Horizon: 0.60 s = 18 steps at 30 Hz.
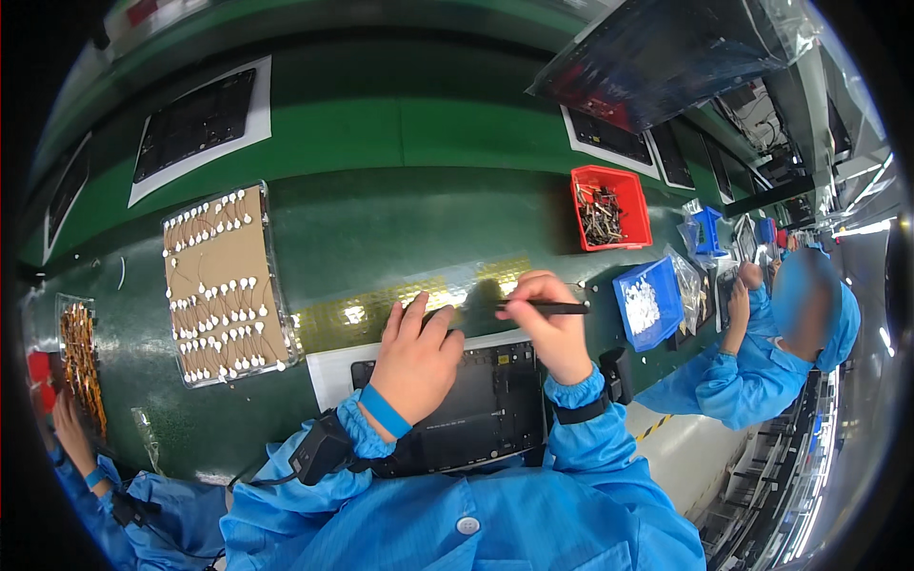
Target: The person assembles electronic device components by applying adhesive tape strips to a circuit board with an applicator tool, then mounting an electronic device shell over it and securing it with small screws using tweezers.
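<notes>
My left hand (419, 360) lies palm down with its fingers apart, the fingertips on the near edge of a strip of shiny yellow pieces (352, 310) on the bench. In my right hand (550, 319) is a slim black tool, apparently tweezers (567, 308), held in a pinch; its tip is near the strip's right part. Below both hands, close to my body, a flat black device panel (476, 414) rests on a white sheet (329, 373). My left hand and wrist cover part of that panel.
A tray of white round parts with thin wires (217, 276) lies to the left. On the right stand a red bin (640, 211) of small metal parts and a blue bin (630, 328) of white pieces. Co-workers sit at the right (752, 381) and left (71, 433).
</notes>
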Each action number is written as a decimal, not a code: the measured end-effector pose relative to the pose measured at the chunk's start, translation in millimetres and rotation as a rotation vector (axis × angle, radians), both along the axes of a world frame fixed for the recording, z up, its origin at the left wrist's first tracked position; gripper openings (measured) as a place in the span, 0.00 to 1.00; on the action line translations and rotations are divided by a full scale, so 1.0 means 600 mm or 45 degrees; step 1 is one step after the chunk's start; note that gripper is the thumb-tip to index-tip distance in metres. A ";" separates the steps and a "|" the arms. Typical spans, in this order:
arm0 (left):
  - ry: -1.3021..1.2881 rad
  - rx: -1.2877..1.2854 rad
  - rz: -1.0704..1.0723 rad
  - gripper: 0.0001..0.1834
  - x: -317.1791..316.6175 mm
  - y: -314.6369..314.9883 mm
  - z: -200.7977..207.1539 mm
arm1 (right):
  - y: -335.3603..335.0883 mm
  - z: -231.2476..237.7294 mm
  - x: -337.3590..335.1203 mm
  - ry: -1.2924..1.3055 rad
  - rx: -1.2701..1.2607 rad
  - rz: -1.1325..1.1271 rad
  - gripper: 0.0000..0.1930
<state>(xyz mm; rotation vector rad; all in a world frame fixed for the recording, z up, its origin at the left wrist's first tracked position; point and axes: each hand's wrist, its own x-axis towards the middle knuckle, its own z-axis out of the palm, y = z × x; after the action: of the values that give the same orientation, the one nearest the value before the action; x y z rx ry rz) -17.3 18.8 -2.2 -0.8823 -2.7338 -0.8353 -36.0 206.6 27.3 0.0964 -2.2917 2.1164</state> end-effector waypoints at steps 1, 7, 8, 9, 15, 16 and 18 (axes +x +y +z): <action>0.000 0.013 -0.004 0.16 0.000 0.001 0.000 | -0.007 -0.015 -0.004 -0.087 -0.074 0.019 0.08; -0.012 0.012 0.016 0.16 0.001 -0.001 -0.003 | -0.023 -0.052 -0.008 -0.230 -0.097 -0.019 0.11; -0.011 0.026 0.015 0.16 0.001 -0.001 -0.005 | -0.023 -0.057 -0.007 -0.242 -0.101 -0.017 0.11; -0.024 0.022 0.019 0.16 0.000 -0.002 -0.005 | -0.023 -0.060 -0.006 -0.184 -0.100 -0.036 0.11; -0.048 0.040 0.028 0.15 -0.001 -0.001 -0.006 | -0.021 -0.063 -0.004 -0.059 -0.021 -0.043 0.11; -0.052 0.041 0.030 0.15 -0.002 -0.001 -0.007 | -0.022 -0.061 -0.004 -0.054 -0.007 -0.037 0.10; -0.064 0.039 0.031 0.15 -0.003 -0.001 -0.007 | -0.022 -0.065 -0.005 -0.058 0.005 -0.033 0.10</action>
<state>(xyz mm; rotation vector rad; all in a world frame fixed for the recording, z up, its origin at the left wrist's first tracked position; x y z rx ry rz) -19.2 18.1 -6.4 -0.8319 -2.7602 -0.9044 -38.8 193.6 -11.5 0.0189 -2.3092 2.1237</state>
